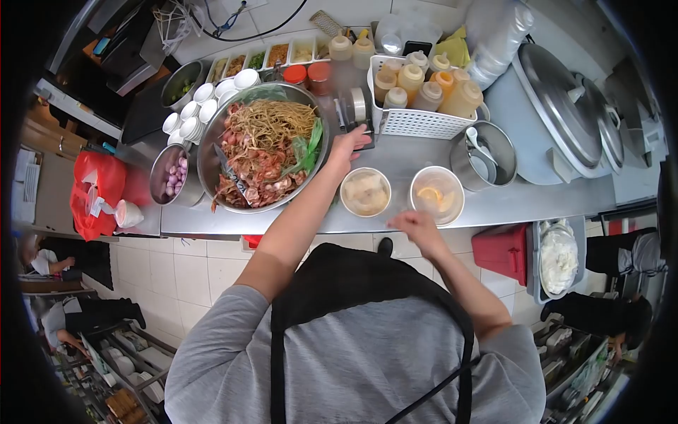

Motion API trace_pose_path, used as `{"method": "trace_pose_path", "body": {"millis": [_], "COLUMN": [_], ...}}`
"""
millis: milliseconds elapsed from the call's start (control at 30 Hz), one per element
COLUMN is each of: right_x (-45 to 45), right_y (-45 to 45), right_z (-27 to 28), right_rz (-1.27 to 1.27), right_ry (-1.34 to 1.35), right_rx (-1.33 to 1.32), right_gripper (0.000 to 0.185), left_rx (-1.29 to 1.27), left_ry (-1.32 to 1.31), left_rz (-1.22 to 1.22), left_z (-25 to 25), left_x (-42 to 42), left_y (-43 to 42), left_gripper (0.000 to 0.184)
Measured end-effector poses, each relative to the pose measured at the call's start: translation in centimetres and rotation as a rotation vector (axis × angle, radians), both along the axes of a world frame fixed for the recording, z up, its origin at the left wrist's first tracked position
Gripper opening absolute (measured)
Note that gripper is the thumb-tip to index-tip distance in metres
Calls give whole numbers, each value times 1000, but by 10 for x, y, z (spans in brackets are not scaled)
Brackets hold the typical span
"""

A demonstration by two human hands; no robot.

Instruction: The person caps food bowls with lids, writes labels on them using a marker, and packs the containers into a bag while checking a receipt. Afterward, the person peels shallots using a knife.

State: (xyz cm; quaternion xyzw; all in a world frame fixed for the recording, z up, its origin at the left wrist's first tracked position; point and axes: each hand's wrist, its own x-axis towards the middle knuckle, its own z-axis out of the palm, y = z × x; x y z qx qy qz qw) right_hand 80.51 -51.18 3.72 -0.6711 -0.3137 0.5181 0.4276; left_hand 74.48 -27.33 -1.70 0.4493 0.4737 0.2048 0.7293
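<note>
My left hand [346, 148] reaches across the steel counter, fingers stretched out against a dark box-like holder [362, 136]; I cannot see anything gripped in it. Just below its wrist sits a round tub [365, 192] with pale pieces in cloudy liquid. To the right stands a second tub [438, 193] with orange slices inside. At the counter's front edge, my right hand [417, 230] is curled closed just below that second tub. Whether its fingers hold something small is hidden.
A large steel bowl [206, 166] of noodle-like strands and reddish pieces stands left, beside stacked white cups [191, 127] and a pot of shallots [173, 177]. Behind is a white basket [424, 123] of squeeze bottles. Right are a steel pot [484, 155] and large lids [558, 106].
</note>
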Motion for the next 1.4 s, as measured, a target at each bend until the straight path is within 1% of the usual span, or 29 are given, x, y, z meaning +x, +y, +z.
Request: {"method": "trace_pose_path", "body": {"millis": [33,100,133,200,267,333,400,433,500,533,600,667,733,767,800,833,867,900,933,1000,1033,1067,1100,1133,1167,1200,1300,1367,1400], "right_x": [-3,-6,-8,-6,-9,-9,-4,-2,2,3,6,15,24,28,33,44,53,62,66,77,81,86,93,96,98,101,111,119,126], "right_y": [-14,-22,-25,-16,-12,-18,-37,-49,-77,-87,-101,-105,-103,-99,-95,-93,-89,-84,-80,-75,-74,-71,-66,-60,-54,-48,-34,-37,-44], "right_z": [-2,-11,-14,-6,0,0,11,11,9,8,0,-23,-57,-77,-96,-115,-113,-112,-109,-100,-98,-97,-99,-98,-97,-94,-93,-85,-72], "right_rz": [-29,-53,-76,-87,-83,-149,-160,-180,-253,-263,-456,-513,-570,-563,-553,-527,-529,-480,-426,-377,-336,-291,-232,-203,-145,-90,-13,30,152], "right_ry": [83,65,47,47,62,97,74,75,135,134,267,237,205,76,-54,-140,-142,-278,-411,-489,-644,-798,-832,-840,-930,-1020,-1037,-1051,-945], "right_rx": [6,73,140,127,138,184,86,85,-1,-1,-90,-136,-180,-96,-14,-11,-7,-42,-77,-103,-77,-42,-109,-81,-187,-296,-269,-240,-269], "right_gripper": [14,14,15,16,17,16,19,19,21,21,26,27,28,30,31,31,31,30,30,28,28,29,27,27,27,27,28,30,29], "left_rx": [0,349,348,786,902,959,778,778,361,359,392,417,447,563,677,678,420,157,160,-138,-170,-140,-23,8,75,144,175,134,122], "left_ry": [2,83,85,579,756,616,203,197,-170,-172,-317,-297,-280,-161,-39,-43,4,54,57,191,167,141,179,75,218,279,307,338,338], "left_rz": [-4,-68,-81,-165,-238,-234,-162,-182,-184,-194,-332,-364,-396,-496,-593,-596,-731,-855,-852,-1004,-1039,-1052,-1052,-1093,-1010,-937,-919,-701,-693], "left_z": [-9,-36,-31,-14,-15,-12,7,25,57,57,57,31,-17,-49,-63,-64,-63,-62,-66,-84,-101,-94,-86,-109,-93,-77,-62,-33,-34], "left_x": [2,7,7,7,6,4,8,15,37,51,81,112,135,144,151,152,152,153,153,155,157,150,146,145,142,136,124,112,108], "left_y": [2,9,8,6,8,12,5,-6,-35,-46,-70,-81,-75,-68,-65,-65,-64,-63,-61,-46,-43,-44,-44,-37,-44,-48,-41,-43,-39], "left_gripper": [32,21,21,14,12,10,10,10,10,10,12,14,17,16,16,16,14,12,12,11,10,10,11,14,15,15,15,18,18]}}
